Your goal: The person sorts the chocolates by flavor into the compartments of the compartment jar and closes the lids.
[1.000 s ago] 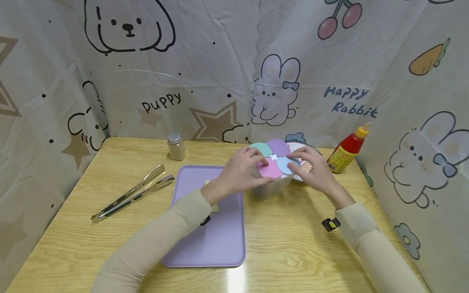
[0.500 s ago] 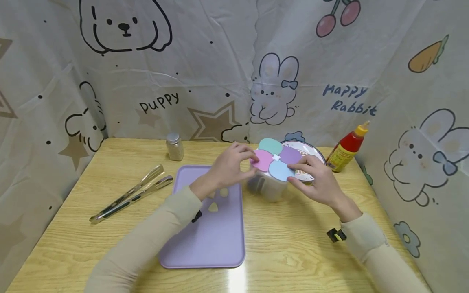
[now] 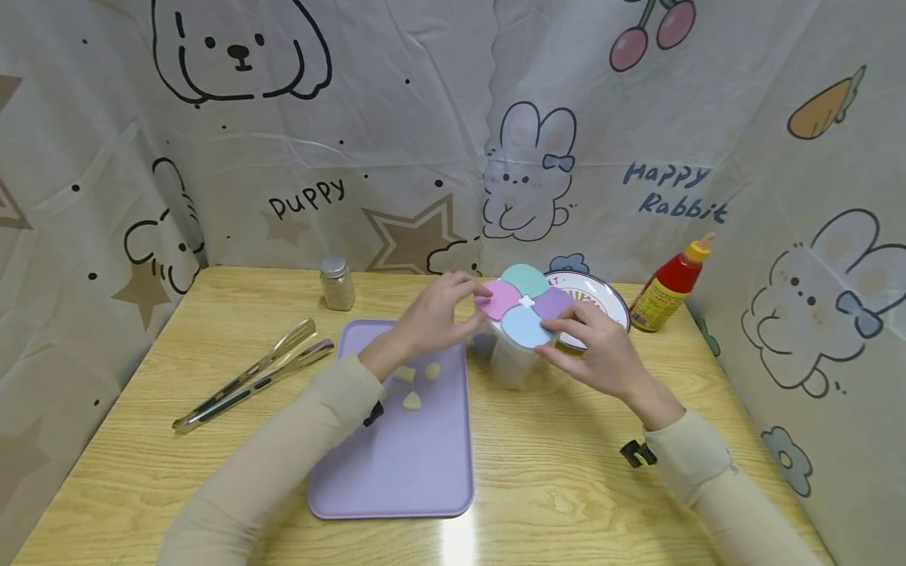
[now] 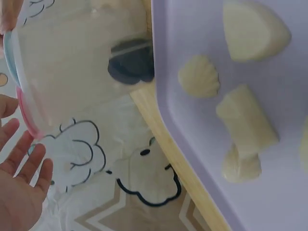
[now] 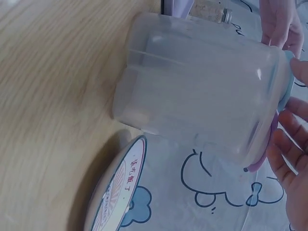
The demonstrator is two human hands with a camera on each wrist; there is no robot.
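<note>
A translucent storage canister (image 3: 514, 362) stands right of the purple tray, its lid (image 3: 525, 302) made of four petals in green, purple, blue and pink. My left hand (image 3: 440, 313) pinches the edge at the pink petal, index fingertip on top and thumb below. At the blue petal, my right hand (image 3: 591, 350) grips the opposite edge with bent fingers. In the left wrist view a dark shape (image 4: 131, 61) shows through the canister's wall. The right wrist view shows the clear canister body (image 5: 192, 91) side-on, my right fingers (image 5: 281, 163) along its lid rim.
The purple tray (image 3: 396, 472) holds several pale pieces, one a ridged shell (image 4: 199, 77). Metal tongs (image 3: 255, 377) lie left of it, and a glass jar (image 3: 337, 284) stands behind. A patterned plate (image 3: 605, 303) and red-yellow squeeze bottle (image 3: 668, 287) are at the back right.
The lid's petals have turned clockwise, pink swinging to the left and blue to the front. My left hand has shifted left, uncovering pale pieces on the tray.
</note>
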